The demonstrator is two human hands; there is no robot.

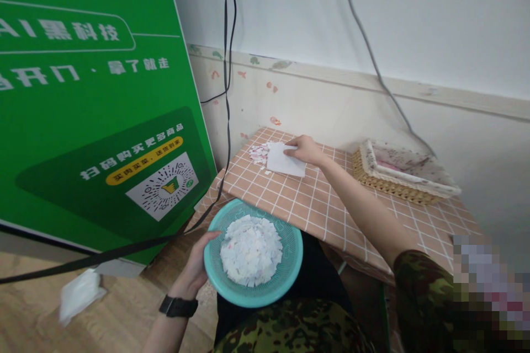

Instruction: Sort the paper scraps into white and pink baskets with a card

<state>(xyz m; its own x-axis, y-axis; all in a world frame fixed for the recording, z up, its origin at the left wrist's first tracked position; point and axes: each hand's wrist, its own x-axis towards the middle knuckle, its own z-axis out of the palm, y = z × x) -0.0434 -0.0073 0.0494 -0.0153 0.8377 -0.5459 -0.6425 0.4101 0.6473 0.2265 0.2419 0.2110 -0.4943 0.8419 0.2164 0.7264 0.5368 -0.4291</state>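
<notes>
My left hand [197, 262] grips the left rim of a teal plastic colander [293, 278], held just below the table's front edge. A heap of small white paper scraps [250, 251] fills the middle of it. On the table my right hand [305, 151] is closed on the upper right part of a white sheet of paper [285, 161], thumb on top, with the fingers beneath partly hidden. Touching the sheet's left edge is a small pile of torn paper bits [259, 153], some tinged pink. A few loose bits lie by its lower edge.
The table [314, 204] has a brown checked cloth. A wicker basket with a cloth lining [403, 176] stands at its right, against the wall. On the left rises a green cabinet [103, 94]; a black cable [227, 94] hangs before it. A white bag [80, 295] lies on the floor.
</notes>
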